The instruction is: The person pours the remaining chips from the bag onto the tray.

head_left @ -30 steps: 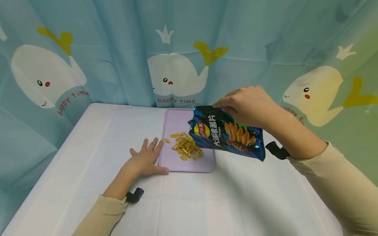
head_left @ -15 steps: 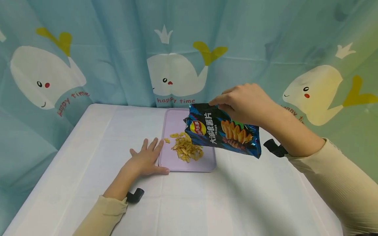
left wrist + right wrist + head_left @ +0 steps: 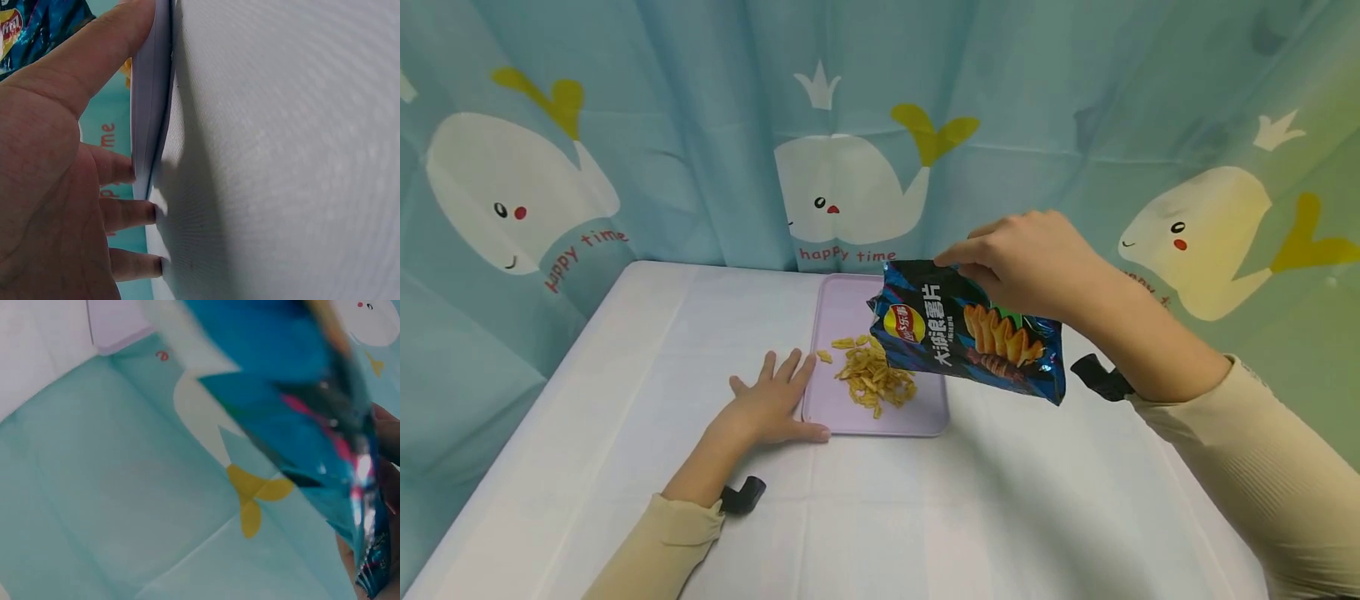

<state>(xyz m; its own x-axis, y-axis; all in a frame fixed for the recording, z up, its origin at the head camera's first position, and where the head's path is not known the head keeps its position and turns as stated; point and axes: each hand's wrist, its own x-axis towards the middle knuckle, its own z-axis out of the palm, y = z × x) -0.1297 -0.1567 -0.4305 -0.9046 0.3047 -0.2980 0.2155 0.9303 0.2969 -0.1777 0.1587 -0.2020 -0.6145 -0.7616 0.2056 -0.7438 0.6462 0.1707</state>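
My right hand [image 3: 1018, 258] pinches the upper edge of a dark blue potato chip bag [image 3: 970, 333], held tilted with its torn mouth on the left, over the tray. Below the mouth, a heap of golden chips [image 3: 872, 375] lies on a pale purple tray [image 3: 850, 308]. My left hand [image 3: 767, 412] has its fingers spread at the tray's left side, thumb and index finger at the rim. In the left wrist view the thumb [image 3: 94, 53] rests along the tray wall [image 3: 150, 100]. The right wrist view shows the bag [image 3: 300, 412] close up and blurred, partly hiding the hand.
The tray sits on a table with a white cloth [image 3: 880, 525]. Behind the table hangs a blue curtain [image 3: 700, 100] printed with white whales. A black wrist device [image 3: 743, 497] is on the left wrist, another [image 3: 1101, 377] on the right.
The bag and my right hand have shifted slightly left and up over the last second. A few chips have spread toward the tray's near edge. My left hand has stayed put.
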